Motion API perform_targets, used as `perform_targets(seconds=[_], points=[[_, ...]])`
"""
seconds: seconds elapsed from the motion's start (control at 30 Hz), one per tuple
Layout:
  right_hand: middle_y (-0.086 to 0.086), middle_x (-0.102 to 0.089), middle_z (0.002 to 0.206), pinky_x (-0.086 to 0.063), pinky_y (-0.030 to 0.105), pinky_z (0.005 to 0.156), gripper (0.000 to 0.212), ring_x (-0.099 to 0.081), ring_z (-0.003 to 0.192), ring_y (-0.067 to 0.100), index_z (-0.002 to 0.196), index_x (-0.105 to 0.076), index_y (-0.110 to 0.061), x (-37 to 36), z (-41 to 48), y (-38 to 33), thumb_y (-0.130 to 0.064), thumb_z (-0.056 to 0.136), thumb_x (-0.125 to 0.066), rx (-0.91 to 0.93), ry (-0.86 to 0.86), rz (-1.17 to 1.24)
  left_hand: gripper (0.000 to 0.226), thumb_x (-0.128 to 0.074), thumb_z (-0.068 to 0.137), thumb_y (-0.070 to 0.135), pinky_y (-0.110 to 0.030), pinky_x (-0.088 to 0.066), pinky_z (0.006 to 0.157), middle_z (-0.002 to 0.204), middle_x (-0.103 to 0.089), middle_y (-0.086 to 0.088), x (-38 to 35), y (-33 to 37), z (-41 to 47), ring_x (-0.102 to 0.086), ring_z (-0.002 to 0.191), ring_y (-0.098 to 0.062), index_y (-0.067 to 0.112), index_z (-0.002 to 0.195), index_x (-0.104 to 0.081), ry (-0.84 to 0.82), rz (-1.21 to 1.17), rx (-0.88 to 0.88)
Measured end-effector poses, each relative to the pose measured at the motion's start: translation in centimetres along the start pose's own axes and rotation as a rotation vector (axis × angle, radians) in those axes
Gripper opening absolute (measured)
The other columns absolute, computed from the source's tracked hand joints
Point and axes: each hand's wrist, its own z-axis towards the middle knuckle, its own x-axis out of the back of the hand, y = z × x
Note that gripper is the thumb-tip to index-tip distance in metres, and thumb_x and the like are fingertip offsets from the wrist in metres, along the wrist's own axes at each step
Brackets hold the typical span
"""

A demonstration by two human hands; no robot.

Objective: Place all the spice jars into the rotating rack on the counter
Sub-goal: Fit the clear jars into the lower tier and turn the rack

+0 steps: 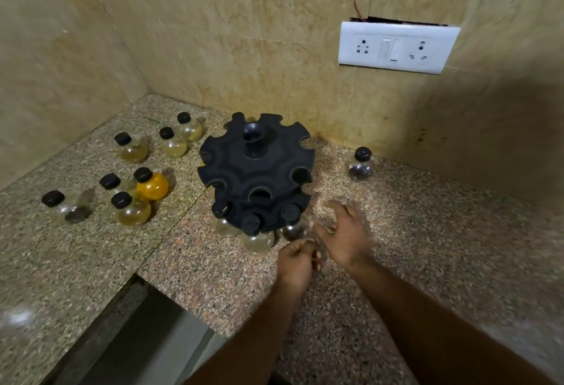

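round jars [152, 186]: likely light, slick, breakable; take at black cap [143, 174]. right hand [343, 233] spread, empty; left hand [297, 259] curled, hold unclear.

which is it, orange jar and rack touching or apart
Apart. The head view shows bare counter between the orange jar and the rack.

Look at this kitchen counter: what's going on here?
A person is filling the rotating rack. Both hands hover in front of it, the right hand spread open, the left hand loosely curled; neither clearly holds a jar. Its lower tier holds three jars at the front. Seven jars wait on the counter to its left, a lone jar to its right.
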Motion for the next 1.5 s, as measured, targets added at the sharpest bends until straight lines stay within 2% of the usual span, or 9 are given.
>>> perform_targets(seconds=[0.17, 0.3, 0.43, 0.63, 0.8, 0.97, 1.1, 1.33, 1.5], points=[[0.009, -0.051, 0.145, -0.046, 0.036, 0.097, 0.054, -0.055, 0.123, 0.028, 0.142, -0.051, -0.024, 3.0, 1.5, 3.6, -0.040, 0.092, -0.066, -0.103, 0.090, -0.030, 0.020, -0.060, 0.098, 0.014, -0.033, -0.050, 0.070, 0.077, -0.068, -0.001, -4.5, 0.9, 3.6, -0.061, 0.072, -0.019, 0.011, 0.084, -0.074, -0.096, 0.293, -0.175], [0.013, -0.051, 0.142, -0.047, 0.039, 0.096, 0.058, -0.057, 0.120, 0.032, 0.143, -0.047, -0.025, 5.0, 3.2, 6.4, -0.042, 0.091, -0.066, -0.185, 0.104, -0.064, 0.020, -0.059, 0.099, 0.012, -0.008, -0.046, 0.080, 0.109, -0.066, 0.006, -8.3, 3.7, 6.5, -0.063, 0.105, -0.015, 0.014, 0.113, -0.073, -0.126, 0.489, -0.326], [0.011, -0.041, 0.151, -0.046, 0.046, 0.100, 0.062, -0.050, 0.128, 0.035, 0.145, -0.042, -0.029, 5.8, 4.8, 9.4, -0.046, 0.090, -0.065, -0.301, 0.080, -0.093, 0.031, -0.060, 0.096, 0.017, -0.035, -0.054, 0.089, 0.119, -0.069, -0.005, -11.5, 5.6, 9.8, -0.066, 0.107, -0.029, 0.020, 0.126, -0.064, -0.137, 0.637, -0.408], [0.010, -0.016, 0.167, -0.016, 0.063, 0.117, 0.083, -0.017, 0.152, 0.035, 0.153, -0.027, -0.035, 6.1, 7.4, 13.0, -0.066, 0.083, -0.059, -0.363, 0.025, -0.264, 0.062, -0.066, 0.094, 0.027, -0.026, -0.037, 0.100, 0.150, -0.046, -0.001, -15.4, 7.7, 13.0, -0.046, 0.134, -0.022, 0.025, 0.150, -0.040, -0.081, 0.841, -0.573], [0.008, 0.005, 0.170, 0.000, 0.063, 0.118, 0.092, 0.007, 0.155, 0.035, 0.159, -0.008, -0.037, 5.5, 8.5, 14.7, -0.078, 0.084, -0.043, -0.365, -0.097, -0.341, 0.064, -0.067, 0.089, 0.038, -0.044, -0.046, 0.108, 0.144, -0.054, 0.004, -16.9, 7.8, 17.5, -0.050, 0.134, -0.022, 0.030, 0.148, -0.042, -0.061, 0.932, -0.613], [0.008, 0.009, 0.170, 0.006, 0.060, 0.119, 0.090, 0.012, 0.154, 0.034, 0.160, -0.002, -0.037, 4.8, 8.4, 15.6, -0.079, 0.087, -0.035, -0.331, -0.075, -0.350, 0.057, -0.070, 0.092, 0.032, -0.040, -0.050, 0.103, 0.141, -0.059, -0.001, -18.3, 8.4, 19.3, -0.054, 0.129, -0.024, 0.029, 0.145, -0.050, -0.031, 1.010, -0.639], [0.010, 0.002, 0.170, 0.000, 0.061, 0.120, 0.087, 0.005, 0.155, 0.036, 0.160, -0.004, -0.035, 5.2, 8.6, 15.4, -0.071, 0.090, -0.040, -0.336, -0.046, -0.316, 0.052, -0.078, 0.082, 0.035, -0.046, -0.056, 0.094, 0.127, -0.067, 0.003, -18.5, 7.7, 18.6, -0.060, 0.120, -0.024, 0.033, 0.132, -0.062, -0.004, 0.958, -0.675], [0.009, -0.047, 0.150, -0.045, 0.053, 0.105, 0.066, -0.047, 0.134, 0.030, 0.151, -0.035, -0.023, 5.5, 8.9, 12.4, -0.044, 0.091, -0.054, -0.114, 0.188, 0.021, 0.051, -0.078, 0.080, 0.042, -0.040, -0.055, 0.091, 0.120, -0.068, 0.006, -16.9, 4.4, 14.2, -0.059, 0.113, -0.018, 0.032, 0.127, -0.063, -0.119, 1.007, -0.800], [0.003, -0.064, 0.123, -0.053, 0.046, 0.088, 0.049, -0.061, 0.108, 0.025, 0.135, -0.055, -0.022, 5.1, 7.5, 11.6, -0.037, 0.090, -0.067, -0.103, 0.198, 0.027, 0.061, -0.072, 0.082, 0.055, -0.023, -0.049, 0.083, 0.126, -0.058, 0.011, -13.5, 2.6, 11.0, -0.056, 0.113, -0.007, 0.037, 0.137, -0.053, -0.166, 0.626, -0.490]])
